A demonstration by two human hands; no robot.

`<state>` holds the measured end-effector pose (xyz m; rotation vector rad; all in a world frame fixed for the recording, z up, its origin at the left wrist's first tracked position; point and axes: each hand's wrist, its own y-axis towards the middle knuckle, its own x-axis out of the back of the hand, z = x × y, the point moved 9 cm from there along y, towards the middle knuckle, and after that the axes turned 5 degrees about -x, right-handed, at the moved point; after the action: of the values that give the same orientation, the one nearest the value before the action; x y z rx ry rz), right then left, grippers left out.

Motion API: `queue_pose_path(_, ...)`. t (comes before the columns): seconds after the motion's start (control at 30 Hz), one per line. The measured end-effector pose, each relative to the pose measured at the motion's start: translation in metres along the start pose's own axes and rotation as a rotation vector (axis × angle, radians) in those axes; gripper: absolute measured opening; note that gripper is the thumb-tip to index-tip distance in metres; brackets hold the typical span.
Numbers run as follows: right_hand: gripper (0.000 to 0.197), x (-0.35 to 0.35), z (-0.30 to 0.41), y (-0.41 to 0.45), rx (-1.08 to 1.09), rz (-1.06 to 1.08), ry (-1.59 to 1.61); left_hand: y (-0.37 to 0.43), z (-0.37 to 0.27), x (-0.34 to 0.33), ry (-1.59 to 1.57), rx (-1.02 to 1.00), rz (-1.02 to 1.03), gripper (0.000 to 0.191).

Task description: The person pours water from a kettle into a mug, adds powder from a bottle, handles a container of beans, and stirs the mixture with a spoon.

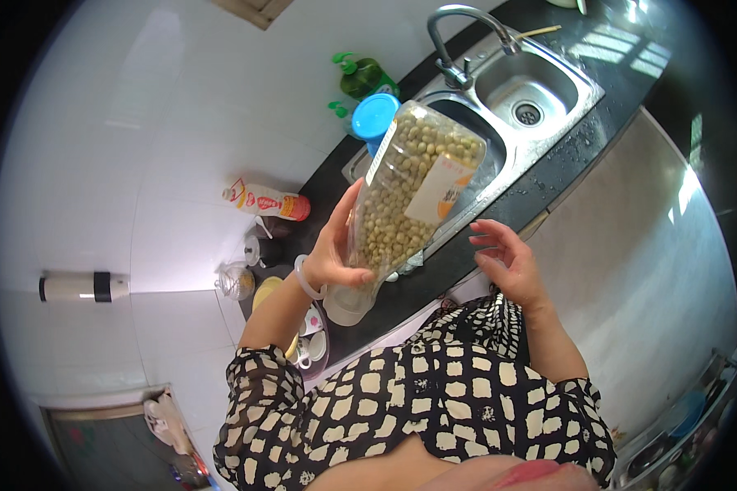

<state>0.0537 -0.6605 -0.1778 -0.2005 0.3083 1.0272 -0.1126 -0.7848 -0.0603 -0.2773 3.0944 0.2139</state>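
My left hand [338,251] is wrapped around the narrow part of a clear plastic bottle [405,190] filled with pale green dried beans or peas. The bottle is tilted, its wide base up over the sink and its narrow end down towards my body. A white and orange label bearing writing is on its side. A pale bangle [307,279] circles my left wrist. My right hand [506,264] is to the right of the bottle, fingers loosely bent and holding nothing, in front of the counter's edge.
A double steel sink [528,98] with a curved faucet [470,12] is set in the dark counter [528,190]. Behind the bottle stand a blue-lidded container [376,116] and a green pump bottle [368,78]. A red and white bottle [270,202], glass jar [236,281] and cups [310,350] are at left.
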Motion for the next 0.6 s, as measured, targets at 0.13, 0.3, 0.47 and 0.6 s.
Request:
queue_pose_path(0.13, 0.058, 0.003, 0.003, -0.001, 0.052, -0.024, -0.106, 0.006, 0.023, 0.000, 0.020, 0.053, 0.046, 0.119)
queue_pose_path(0.3, 0.063, 0.027, 0.028, 0.011, 0.233, -0.189, -0.032, 0.010, 0.044, 0.002, -0.011, 0.154, 0.106, 0.119)
queue_pose_path(0.47, 0.063, 0.027, 0.037, 0.021, 0.310, -0.181, 0.047, 0.001, 0.054, 0.013, 0.065, 0.200, 0.124, 0.120)
queue_pose_path(0.6, 0.063, 0.021, 0.032, 0.023, 0.317, -0.175, 0.025, 0.007, 0.051, 0.012, 0.060, 0.136, 0.162, 0.117)
